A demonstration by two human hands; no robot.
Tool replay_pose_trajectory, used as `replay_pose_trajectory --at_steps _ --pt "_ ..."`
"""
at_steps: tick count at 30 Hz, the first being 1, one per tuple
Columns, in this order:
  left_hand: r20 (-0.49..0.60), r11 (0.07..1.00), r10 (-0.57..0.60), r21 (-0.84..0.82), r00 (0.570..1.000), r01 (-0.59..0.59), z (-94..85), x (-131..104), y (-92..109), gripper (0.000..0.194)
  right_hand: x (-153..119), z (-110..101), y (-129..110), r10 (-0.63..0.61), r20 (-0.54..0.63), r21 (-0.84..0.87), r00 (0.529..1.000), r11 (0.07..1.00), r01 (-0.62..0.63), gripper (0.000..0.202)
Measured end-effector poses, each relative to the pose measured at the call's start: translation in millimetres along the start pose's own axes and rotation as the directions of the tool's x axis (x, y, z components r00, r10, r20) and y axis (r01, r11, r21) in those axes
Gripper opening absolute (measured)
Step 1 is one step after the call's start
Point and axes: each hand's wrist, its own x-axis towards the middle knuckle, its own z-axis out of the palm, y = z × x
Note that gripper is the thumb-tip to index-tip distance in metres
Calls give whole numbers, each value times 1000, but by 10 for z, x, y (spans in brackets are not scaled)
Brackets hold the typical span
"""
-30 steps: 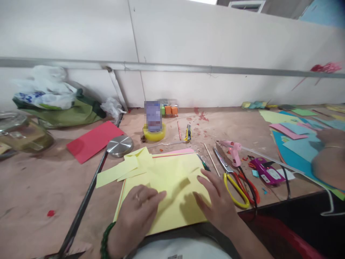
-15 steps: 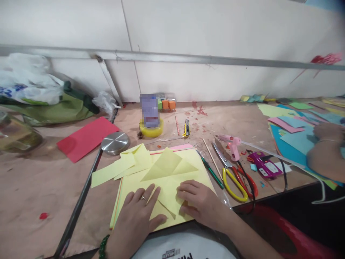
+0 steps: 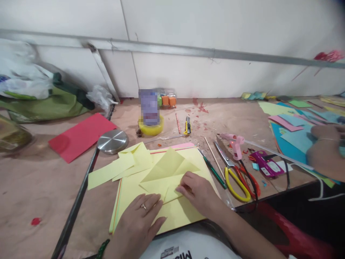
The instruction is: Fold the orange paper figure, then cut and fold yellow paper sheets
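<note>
A folded sheet of yellow paper (image 3: 164, 172) lies on a stack of coloured paper (image 3: 188, 217), its upper part forming a peak. My left hand (image 3: 140, 221), with a ring on one finger, rests flat at the lower left of the fold, fingers stretched and thumb apart. My right hand (image 3: 198, 192) pinches a flap at the lower right between thumb and fingers. The fingertips partly hide that flap. Loose pale yellow strips (image 3: 110, 172) lie at the stack's upper left.
Right of the stack lie a green pen (image 3: 214, 172), a wooden stick (image 3: 214, 156), scissors (image 3: 237, 181), a pink glue gun (image 3: 235, 145) and a purple device (image 3: 265, 163). A metal disc (image 3: 113, 141) and red paper (image 3: 82, 136) lie left. Another person's hand (image 3: 325, 151) is far right.
My right hand has moved up, folding the lower flap upward, and its fingers have closed on it. My left hand stays on the paper, slightly lower. The view has shifted a little.
</note>
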Motion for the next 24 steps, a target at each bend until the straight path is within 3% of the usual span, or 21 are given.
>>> replay_pose_trajectory --at_steps 10,24 --pt "-14 999 -44 -11 999 44 -1 29 -6 28 -14 142 33 -53 -145 -171 988 985 27 21" --pt "-3 998 14 59 1000 -14 41 29 0 26 -9 179 53 -94 -185 -206 978 977 55 29"
